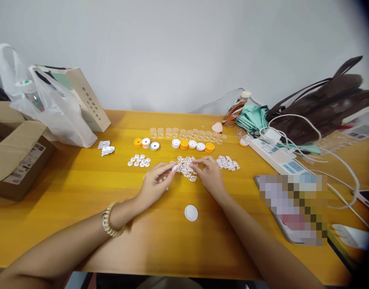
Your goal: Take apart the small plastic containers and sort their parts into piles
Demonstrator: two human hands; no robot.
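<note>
My left hand (155, 182) pinches a small white openwork plastic piece (174, 168) between thumb and fingertips. My right hand (211, 175) has its thumb and forefinger together over the right side of a loose pile of white openwork plastic pieces (188, 175); what they hold is too small to make out. A few small white bits (160, 181) lie partly hidden under my left hand. Closer to me, a round white disc (191, 213) rests flat on the table. Beyond my left hand sits a group of small round white caps (139, 161).
Orange and white round spools (184, 144) and transparent cups (188, 134) form rows behind. Another white pile (228, 162) lies right. A cardboard box (18, 160), plastic bag (66, 124) and foil pieces (107, 150) are left; a power strip (271, 154), cables, phone and brown bag (329, 104) right.
</note>
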